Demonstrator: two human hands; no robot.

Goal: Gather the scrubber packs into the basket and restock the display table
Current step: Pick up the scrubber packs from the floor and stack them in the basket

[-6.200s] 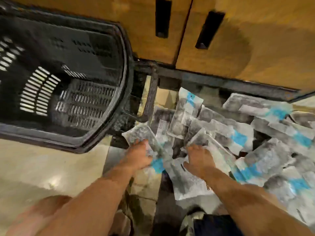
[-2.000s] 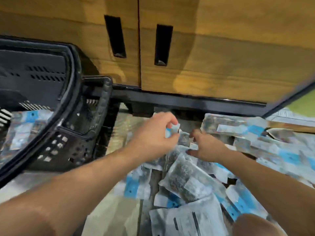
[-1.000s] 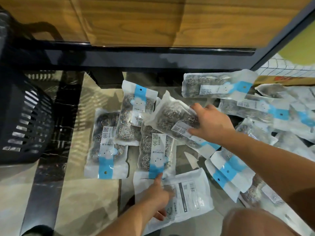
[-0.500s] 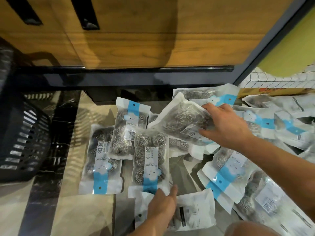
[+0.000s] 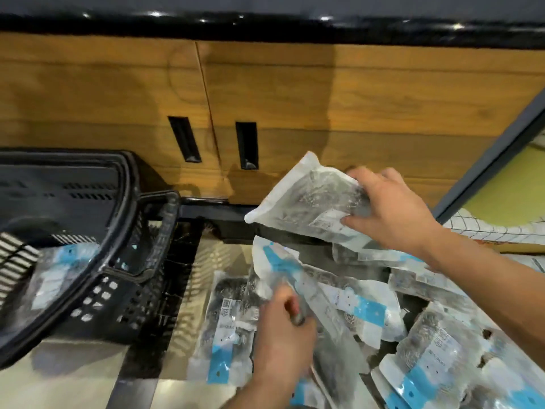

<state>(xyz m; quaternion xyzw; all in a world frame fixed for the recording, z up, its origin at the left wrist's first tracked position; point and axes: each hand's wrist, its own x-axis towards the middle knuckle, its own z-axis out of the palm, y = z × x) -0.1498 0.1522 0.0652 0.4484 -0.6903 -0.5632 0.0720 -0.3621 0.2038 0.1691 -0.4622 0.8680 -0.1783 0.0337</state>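
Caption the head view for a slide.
Right hand holds a raised scrubber pack, left hand grips a blue-banded pack over the floor pile; black basket at left holds packs.

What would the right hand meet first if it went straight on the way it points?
Probably the wooden cabinet door. The right hand points up-left, and the scrubber pack it grips leads, so the pack would touch first. The basket sits further left, off that line. Depth is unclear.

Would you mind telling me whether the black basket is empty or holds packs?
Not empty: the basket holds at least one blue-banded scrubber pack on its floor.
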